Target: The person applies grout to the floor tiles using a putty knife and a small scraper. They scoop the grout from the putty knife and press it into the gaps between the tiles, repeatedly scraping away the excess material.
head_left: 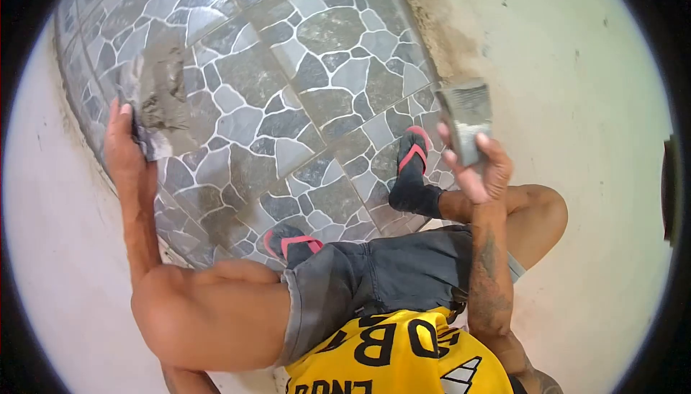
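Note:
My left hand, at the left, grips the edge of a thin pale board or sheet. A lump of wet grey mortar lies on it, and blur hides the sheet's exact outline. On the right, my right hand is closed around a flat, grey, rectangular piece, held up near the wall. Its upper end is dark and ridged, as if smeared with mortar, and its lower part shines. I cannot make out whether it is a scraper or a cut tile.
Stone-patterned tiles cover the narrow floor between two pale walls. Rough brown mortar runs along the right wall's base. My feet, in pink-strapped flip-flops, stand on the tiles. A dark object shows at the far right.

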